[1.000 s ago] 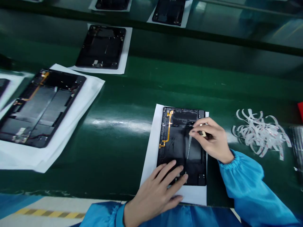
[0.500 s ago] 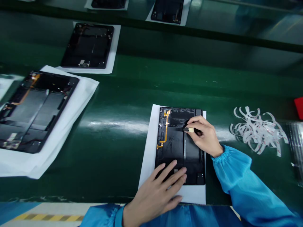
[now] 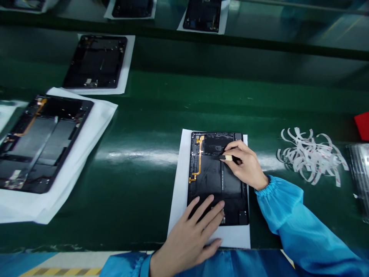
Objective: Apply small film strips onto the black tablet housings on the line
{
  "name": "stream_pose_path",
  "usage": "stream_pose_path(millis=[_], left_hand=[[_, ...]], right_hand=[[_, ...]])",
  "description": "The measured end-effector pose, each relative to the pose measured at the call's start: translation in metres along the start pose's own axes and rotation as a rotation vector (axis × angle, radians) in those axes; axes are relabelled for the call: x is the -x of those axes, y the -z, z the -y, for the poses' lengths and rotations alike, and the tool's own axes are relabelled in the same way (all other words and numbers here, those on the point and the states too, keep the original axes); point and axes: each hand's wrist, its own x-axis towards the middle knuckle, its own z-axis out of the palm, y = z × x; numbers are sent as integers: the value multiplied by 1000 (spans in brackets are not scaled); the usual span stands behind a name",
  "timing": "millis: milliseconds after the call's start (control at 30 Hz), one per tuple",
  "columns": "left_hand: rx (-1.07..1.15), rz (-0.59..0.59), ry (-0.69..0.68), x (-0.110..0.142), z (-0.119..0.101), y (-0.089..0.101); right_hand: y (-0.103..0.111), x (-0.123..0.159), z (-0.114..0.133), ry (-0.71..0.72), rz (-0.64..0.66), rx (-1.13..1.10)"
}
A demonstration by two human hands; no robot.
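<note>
A black tablet shell (image 3: 211,177) with its inside facing up lies on a white sheet (image 3: 176,207) near the bench's front edge. An orange flex cable (image 3: 200,156) runs down its left side. My left hand (image 3: 193,234) rests on the shell's lower end, fingers spread. In a pinch, my right hand (image 3: 245,163) holds a small black-tipped tool with a cream band (image 3: 227,157). Its tip points left at the upper middle of the shell, close to the seam below the top section. Whether the tip touches the surface I cannot tell.
A tangle of curled white strips (image 3: 314,156) lies to the right, beside clear plastic trays (image 3: 359,181) and a red object (image 3: 362,125). Another tablet shell (image 3: 43,142) sits on white sheets at the left. Farther back is one more shell (image 3: 96,61) on its sheet.
The shell farther back has shifted left. My view has moved slightly. My right hand keeps its pinch on the tool in nearly the same spot, and my left hand stays on the shell.
</note>
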Motion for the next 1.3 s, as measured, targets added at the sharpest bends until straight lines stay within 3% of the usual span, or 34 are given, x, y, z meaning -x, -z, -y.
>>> stream_pose_path(millis=[433, 700, 867, 1133, 1300], left_hand=[[-108, 8, -17, -11, 4, 3], [-128, 30, -15, -9, 3, 1], [-147, 26, -23, -7, 4, -4], [-250, -73, -97, -8, 12, -10], [-274, -64, -95, -8, 12, -9]], right_hand=[[-1, 1, -2, 1, -6, -32], [15, 1, 1, -51, -31, -201], [20, 0, 1, -10, 17, -127], [6, 2, -6, 1, 15, 5], [5, 3, -7, 6, 36, 72]])
